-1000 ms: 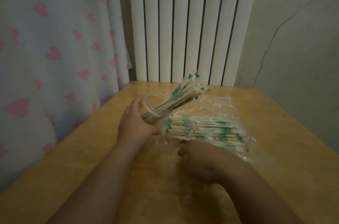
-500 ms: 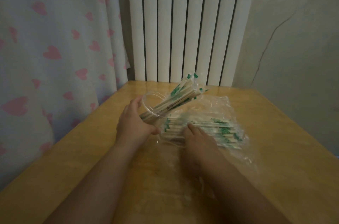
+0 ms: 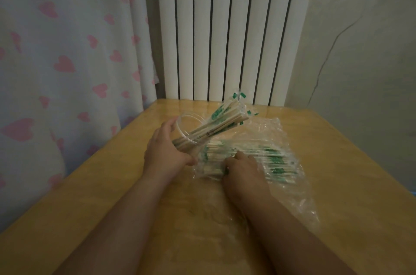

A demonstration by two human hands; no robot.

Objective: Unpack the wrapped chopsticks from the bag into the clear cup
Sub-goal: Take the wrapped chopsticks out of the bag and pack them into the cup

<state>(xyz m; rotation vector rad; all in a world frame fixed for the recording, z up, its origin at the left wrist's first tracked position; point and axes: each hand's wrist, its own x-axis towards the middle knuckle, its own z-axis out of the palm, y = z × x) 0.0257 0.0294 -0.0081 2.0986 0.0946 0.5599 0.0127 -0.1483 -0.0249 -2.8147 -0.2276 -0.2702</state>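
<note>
My left hand (image 3: 165, 151) grips the clear cup (image 3: 188, 127), which is tilted to the right. Several wrapped chopsticks (image 3: 221, 120) with green print stick out of its mouth. To its right a clear plastic bag (image 3: 290, 151) lies flat on the wooden table (image 3: 90, 196), holding a pile of wrapped chopsticks (image 3: 265, 157). My right hand (image 3: 242, 172) is at the bag's near-left end, fingers curled on the chopsticks there. Whether it has one pinched I cannot tell.
A white radiator (image 3: 225, 31) stands behind the table's far edge. A curtain with pink hearts (image 3: 67, 49) hangs on the left, and a pale wall (image 3: 360, 60) is on the right. Loose bag plastic (image 3: 301, 205) spreads toward the near right.
My right hand has moved forward from the table in front of the bag onto the chopsticks at its open end. The left hand and the cup have stayed put.
</note>
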